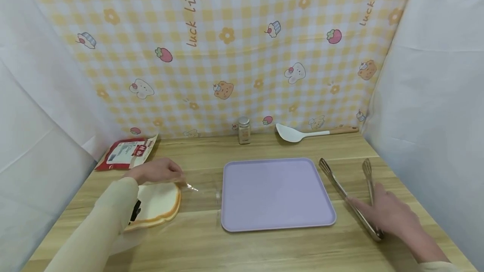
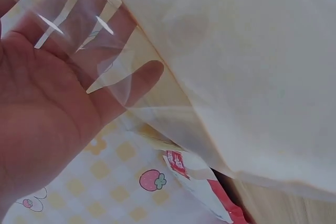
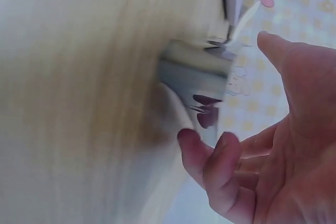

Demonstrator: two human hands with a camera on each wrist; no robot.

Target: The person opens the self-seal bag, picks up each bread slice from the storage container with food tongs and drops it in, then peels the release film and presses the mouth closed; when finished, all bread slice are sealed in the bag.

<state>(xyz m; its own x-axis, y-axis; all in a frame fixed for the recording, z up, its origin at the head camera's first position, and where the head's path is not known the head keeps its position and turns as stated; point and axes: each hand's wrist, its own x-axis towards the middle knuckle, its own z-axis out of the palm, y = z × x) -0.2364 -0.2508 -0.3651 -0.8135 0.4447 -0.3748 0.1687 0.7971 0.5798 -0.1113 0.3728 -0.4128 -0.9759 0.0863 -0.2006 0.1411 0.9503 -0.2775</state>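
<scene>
Slices of bread [image 1: 156,205] in a clear plastic bag [image 2: 173,98] lie at the left, with a black mark near one edge. My left hand [image 1: 159,170] is at the bag's far side; in the left wrist view its extended fingers show through the clear film. On the right, metal tongs [image 1: 349,198] lie with their arms spread. My right hand [image 1: 391,213] is over the tongs near their joined end. In the right wrist view its thumb stands apart from the bent fingers, with the shiny blurred metal [image 3: 194,87] between them.
A lilac tray [image 1: 277,194] lies in the middle. Behind it stand a small seasoning jar [image 1: 244,131] and a white spatula [image 1: 293,133] with a wooden handle. A red packet [image 1: 126,153] lies back left. A checked cloth [image 1: 227,66] hangs behind, white cloth at both sides.
</scene>
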